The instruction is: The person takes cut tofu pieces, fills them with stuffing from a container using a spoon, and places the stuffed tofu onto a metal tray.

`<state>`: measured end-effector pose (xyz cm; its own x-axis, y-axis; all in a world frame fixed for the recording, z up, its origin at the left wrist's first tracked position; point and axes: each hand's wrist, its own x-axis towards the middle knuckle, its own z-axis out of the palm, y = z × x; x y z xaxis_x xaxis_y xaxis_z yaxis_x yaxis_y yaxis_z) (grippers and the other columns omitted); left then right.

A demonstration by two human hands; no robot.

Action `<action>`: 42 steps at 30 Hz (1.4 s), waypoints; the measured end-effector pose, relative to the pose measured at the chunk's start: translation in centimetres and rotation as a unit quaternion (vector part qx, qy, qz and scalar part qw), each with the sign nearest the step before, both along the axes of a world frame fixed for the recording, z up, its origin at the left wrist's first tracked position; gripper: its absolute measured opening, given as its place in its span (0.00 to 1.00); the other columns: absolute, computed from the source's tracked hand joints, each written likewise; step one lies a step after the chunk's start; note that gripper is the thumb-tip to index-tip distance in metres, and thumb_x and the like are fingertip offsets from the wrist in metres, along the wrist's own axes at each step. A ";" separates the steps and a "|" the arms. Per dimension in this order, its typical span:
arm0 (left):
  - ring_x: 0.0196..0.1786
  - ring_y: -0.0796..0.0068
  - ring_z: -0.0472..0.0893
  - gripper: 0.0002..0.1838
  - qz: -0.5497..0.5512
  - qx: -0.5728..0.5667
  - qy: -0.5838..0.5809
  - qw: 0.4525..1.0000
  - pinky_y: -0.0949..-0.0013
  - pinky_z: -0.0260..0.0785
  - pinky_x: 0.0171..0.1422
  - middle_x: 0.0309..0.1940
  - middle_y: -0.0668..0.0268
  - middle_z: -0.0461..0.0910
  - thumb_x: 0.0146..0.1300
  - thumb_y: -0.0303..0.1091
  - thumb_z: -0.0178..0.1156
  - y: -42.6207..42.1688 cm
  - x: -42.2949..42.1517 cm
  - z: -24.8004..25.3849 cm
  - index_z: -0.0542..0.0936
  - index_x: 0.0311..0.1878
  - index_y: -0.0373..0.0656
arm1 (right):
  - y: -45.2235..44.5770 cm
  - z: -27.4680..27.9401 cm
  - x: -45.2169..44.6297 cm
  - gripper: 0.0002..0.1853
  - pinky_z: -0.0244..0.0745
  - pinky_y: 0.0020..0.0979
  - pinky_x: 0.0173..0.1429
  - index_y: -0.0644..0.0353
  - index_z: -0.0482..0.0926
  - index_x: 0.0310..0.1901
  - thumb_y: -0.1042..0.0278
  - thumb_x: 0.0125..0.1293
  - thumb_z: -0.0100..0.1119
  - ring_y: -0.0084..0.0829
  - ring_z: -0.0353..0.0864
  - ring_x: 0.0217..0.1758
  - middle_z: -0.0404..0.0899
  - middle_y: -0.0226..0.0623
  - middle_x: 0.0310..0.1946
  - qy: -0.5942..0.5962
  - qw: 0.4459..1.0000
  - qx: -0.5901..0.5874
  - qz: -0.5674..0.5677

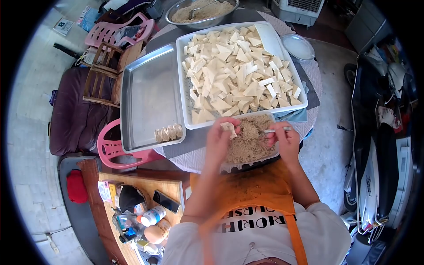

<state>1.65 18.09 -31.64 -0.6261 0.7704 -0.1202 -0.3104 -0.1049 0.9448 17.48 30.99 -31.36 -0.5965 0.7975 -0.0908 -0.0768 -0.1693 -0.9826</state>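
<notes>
My left hand (217, 139) pinches a small pale tofu-like piece (229, 128) above the left side of a plastic tub (274, 155). Crumbly brown minced filling (249, 148) covers the bottom of that tub. In my right hand (285, 138) is a slim metal utensil (286, 129), held over the tub's right side; its working end is too small to identify. Just beyond both hands, a white perforated tray (187, 125) bears a heap of cream-coloured triangles (236, 70). To the left, a metal tray (148, 88) has a short row of pale pieces (168, 132) at its near corner.
A metal basin (207, 23) of brown filling stands at the back, beside a round lid-like dish (298, 47). Pink chairs (110, 148) flank the table's left. A wooden side table (176, 190) with bottles and a phone (166, 201) is near my left. A motorbike (375, 176) stands right.
</notes>
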 end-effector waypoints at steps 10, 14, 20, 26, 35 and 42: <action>0.40 0.88 0.71 0.18 -0.072 -0.087 0.053 0.992 0.82 0.63 0.43 0.44 0.73 0.76 0.55 0.23 0.45 0.7 1.6 -0.2 0.76 0.48 0.41 | -1.5 2.1 -0.7 0.07 0.73 0.21 0.25 0.67 0.76 0.32 0.74 0.66 0.53 0.20 0.77 0.21 0.79 0.36 0.25 0.012 0.986 0.167 0.000; 0.40 0.81 0.72 0.17 -0.055 -0.085 0.171 0.980 0.77 0.65 0.43 0.42 0.69 0.76 0.57 0.22 0.47 1.3 2.1 0.2 0.75 0.50 0.42 | -1.8 4.3 -1.9 0.03 0.72 0.26 0.26 0.62 0.77 0.32 0.79 0.55 0.59 0.30 0.79 0.23 0.79 0.38 0.25 -0.013 0.906 0.421 0.043; 0.36 0.73 0.77 0.12 0.049 -0.093 0.450 0.887 0.68 0.69 0.41 0.35 0.67 0.77 0.59 0.22 0.48 1.7 2.2 -0.7 0.74 0.45 0.41 | -2.0 6.4 -2.6 0.04 0.69 0.29 0.24 0.61 0.76 0.30 0.78 0.53 0.61 0.36 0.77 0.21 0.76 0.38 0.21 0.012 0.878 0.477 0.021; 0.24 0.77 0.71 0.09 0.003 -0.119 0.051 0.992 0.74 0.64 0.30 0.25 0.68 0.71 0.63 0.21 0.43 0.1 0.5 1.4 0.71 0.43 0.42 | -0.1 3.3 -1.4 0.05 0.70 0.24 0.25 0.66 0.76 0.32 0.74 0.63 0.56 0.22 0.77 0.22 0.77 0.36 0.21 -0.095 0.916 0.388 0.042; 0.28 0.80 0.69 0.08 -0.001 0.008 -0.112 0.994 0.76 0.62 0.29 0.35 0.68 0.72 0.64 0.22 0.44 0.0 0.3 0.5 0.69 0.43 0.44 | 0.5 0.9 -1.0 0.09 0.76 0.22 0.25 0.65 0.76 0.35 0.69 0.69 0.48 0.20 0.76 0.20 0.77 0.35 0.22 0.020 0.998 -0.043 0.047; 0.32 0.82 0.70 0.06 -0.011 -0.073 0.007 0.997 0.77 0.67 0.35 0.35 0.72 0.71 0.66 0.27 0.48 1.0 1.6 0.5 0.69 0.45 0.46 | -0.2 3.0 -1.2 0.10 0.73 0.21 0.25 0.67 0.75 0.34 0.71 0.69 0.48 0.21 0.75 0.19 0.77 0.37 0.23 0.029 0.997 0.060 0.044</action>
<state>3.27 19.05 -31.09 -0.6115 0.7591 -0.2233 -0.2976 0.0408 0.9538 16.28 30.80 -28.34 -0.6668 0.7442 0.0383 -0.1240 -0.0601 -0.9905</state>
